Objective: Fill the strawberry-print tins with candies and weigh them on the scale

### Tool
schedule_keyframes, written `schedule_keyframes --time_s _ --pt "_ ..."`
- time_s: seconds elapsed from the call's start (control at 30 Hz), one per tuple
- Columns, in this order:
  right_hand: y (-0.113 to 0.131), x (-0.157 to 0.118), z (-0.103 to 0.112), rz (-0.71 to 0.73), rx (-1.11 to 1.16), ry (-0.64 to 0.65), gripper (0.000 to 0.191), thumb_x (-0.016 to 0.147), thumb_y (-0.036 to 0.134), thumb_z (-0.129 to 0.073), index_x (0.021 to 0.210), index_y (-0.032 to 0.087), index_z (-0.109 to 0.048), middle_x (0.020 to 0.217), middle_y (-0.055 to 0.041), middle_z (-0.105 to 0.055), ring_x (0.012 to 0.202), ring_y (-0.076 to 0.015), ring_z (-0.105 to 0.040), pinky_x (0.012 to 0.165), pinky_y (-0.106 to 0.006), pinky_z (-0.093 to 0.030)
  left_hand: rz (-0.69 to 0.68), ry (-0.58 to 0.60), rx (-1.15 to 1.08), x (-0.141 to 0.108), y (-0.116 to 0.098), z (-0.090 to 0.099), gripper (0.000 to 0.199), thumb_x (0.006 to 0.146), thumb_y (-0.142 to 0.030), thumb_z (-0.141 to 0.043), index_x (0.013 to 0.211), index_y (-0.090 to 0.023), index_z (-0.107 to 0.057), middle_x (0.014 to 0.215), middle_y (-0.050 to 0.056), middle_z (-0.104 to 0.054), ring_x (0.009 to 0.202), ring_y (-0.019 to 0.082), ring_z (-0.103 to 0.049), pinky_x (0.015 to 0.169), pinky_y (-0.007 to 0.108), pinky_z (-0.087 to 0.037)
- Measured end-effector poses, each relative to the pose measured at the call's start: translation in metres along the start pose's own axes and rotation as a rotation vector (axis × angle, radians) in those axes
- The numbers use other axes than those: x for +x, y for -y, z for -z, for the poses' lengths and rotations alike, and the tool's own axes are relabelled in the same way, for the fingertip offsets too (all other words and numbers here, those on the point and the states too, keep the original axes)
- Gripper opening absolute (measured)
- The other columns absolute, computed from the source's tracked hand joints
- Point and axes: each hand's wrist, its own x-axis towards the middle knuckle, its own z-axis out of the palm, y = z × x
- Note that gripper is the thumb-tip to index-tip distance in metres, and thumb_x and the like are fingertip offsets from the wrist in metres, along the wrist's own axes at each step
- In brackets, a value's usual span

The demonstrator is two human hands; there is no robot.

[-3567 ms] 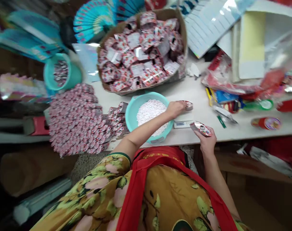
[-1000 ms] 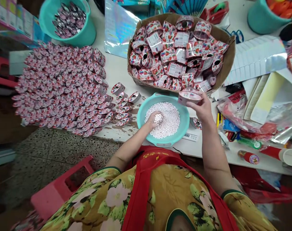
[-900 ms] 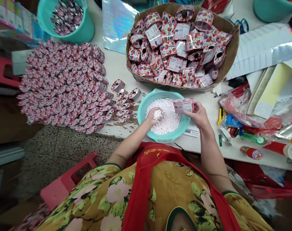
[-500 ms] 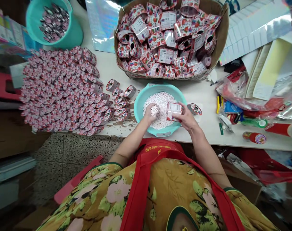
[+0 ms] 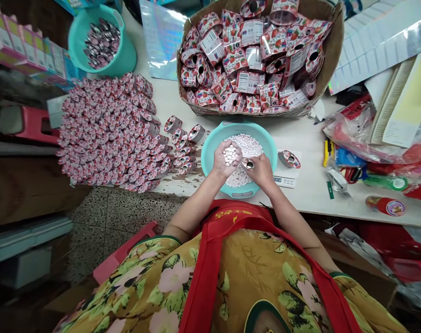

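A turquoise basin [image 5: 210, 157] holds a layer of small pale pink candies [image 5: 251, 143]. Over its left part, my left hand [image 5: 223, 159] is cupped palm up around a heap of the candies. My right hand [image 5: 260, 170] grips a small printed container [image 5: 247, 163], its round opening facing up and close to my left fingers. The container's sides are mostly hidden by my hand. To the right of the basin, another printed container [image 5: 289, 159] rests on a white digital scale [image 5: 284, 181].
A cardboard box [image 5: 330, 69] of printed containers stands behind the basin. Many filled-looking containers [image 5: 109, 134] are packed together at left, with several loose ones [image 5: 184, 150] beside them. A turquoise bucket [image 5: 127, 55] holds shiny caps. Tapes, bags and a red can [image 5: 385, 205] lie at right.
My right hand has moved left to my left hand, turning the container so its opening faces up. My left hand is raised with its candies. The whole view has shifted slightly.
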Motion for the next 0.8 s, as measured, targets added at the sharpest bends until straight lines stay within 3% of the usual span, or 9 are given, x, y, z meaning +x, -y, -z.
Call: schedule_keyframes --time_s 0.17,0.33,0.53,0.8 --pt "0.016 0.0 -0.002 0.08 0.055 0.131 0.038 0.072 0.02 -0.07 0.11 0.021 -0.071 0.109 -0.0098 -0.068 0.105 -0.0306 -0.063 0.094 -0.044 -0.053 -0.263 -0.129 0.059 0.011 0.022 -0.01 0.03 0.085 -0.038 -0.063 0.069 -0.018 -0.048 0.064 -0.001 -0.052 0.052 0.009 -0.054 0.051 0.021 -0.043" --pt "0.022 0.0 -0.005 0.07 0.207 0.103 0.035 0.074 0.027 -0.07 0.109 0.021 -0.069 0.111 -0.0082 -0.072 0.105 -0.0291 -0.067 0.093 -0.041 -0.052 -0.365 -0.201 0.113 0.015 0.028 -0.009 0.031 0.084 -0.038 -0.066 0.069 -0.018 -0.047 0.062 -0.003 -0.05 0.054 0.01 -0.056 0.06 0.023 -0.048" --pt "0.03 0.0 -0.005 0.045 0.219 0.036 0.036 0.073 0.023 -0.068 0.109 0.02 -0.069 0.111 -0.0069 -0.071 0.104 -0.0266 -0.067 0.092 -0.038 -0.051 -0.404 -0.238 0.163 0.019 0.026 -0.007 0.042 0.079 -0.045 -0.076 0.068 -0.018 -0.046 0.058 -0.006 -0.049 0.049 0.008 -0.053 0.053 0.021 -0.042" --pt "0.039 0.0 0.002 -0.005 0.116 0.005 0.037 0.073 0.026 -0.071 0.109 0.02 -0.069 0.11 -0.0076 -0.071 0.101 -0.0276 -0.066 0.086 -0.037 -0.051 -0.391 -0.335 0.21 0.027 0.025 -0.014 0.05 0.079 -0.06 -0.076 0.069 -0.019 -0.047 0.056 -0.006 -0.046 0.047 0.007 -0.05 0.05 0.021 -0.039"
